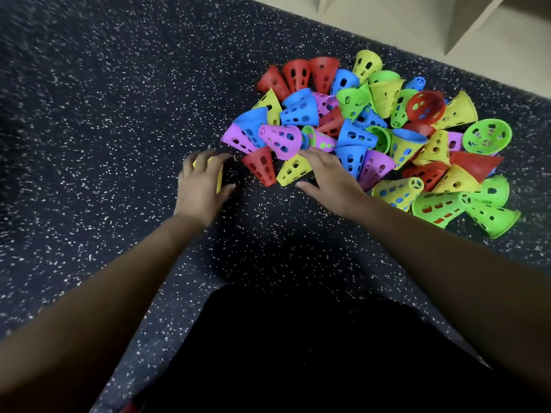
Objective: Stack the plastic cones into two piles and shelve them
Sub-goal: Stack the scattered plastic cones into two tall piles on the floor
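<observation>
Since no stack stands yet, the cones [357, 135] lie in one loose heap on the floor [89, 114], mixed in colour and tipped every way, with the shelf [477, 25] just beyond. A yellow cone [220, 180] is held left of the heap, the left hand [199, 186] curled round it, likely as the base of a first pile. The right hand [328, 177] reaches over the heap's near edge, fingers [316, 155] spread and released, above a second yellow cone [290, 171] beside a red cone [261, 168]. Whether they touch it I cannot tell. It looks like the next one to nest.
</observation>
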